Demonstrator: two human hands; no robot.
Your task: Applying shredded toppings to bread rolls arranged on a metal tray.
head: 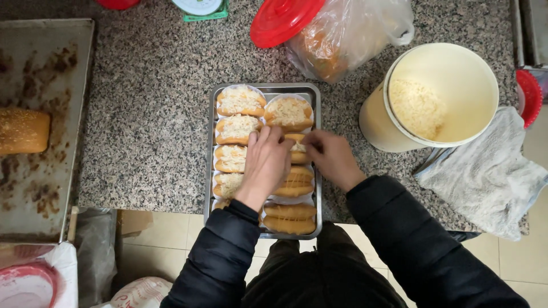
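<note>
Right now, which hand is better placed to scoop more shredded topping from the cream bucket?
Probably the right hand: it lies on the bucket's side of the tray. The left hand would have to cross over it.

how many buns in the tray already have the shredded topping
6 show topping: four down the left column of the tray, one top right, one between the left hand and right hand. Hands may hide more.

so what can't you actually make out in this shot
Head view only:
- Split bun in the metal tray: both the left hand and right hand cover it, so their grip is unclear.
- Bottom-left bun: hidden under the left black sleeve.
- Clear plastic bag: glare blurs its contents.
- Brown loaf: cut off by the left edge.
</note>
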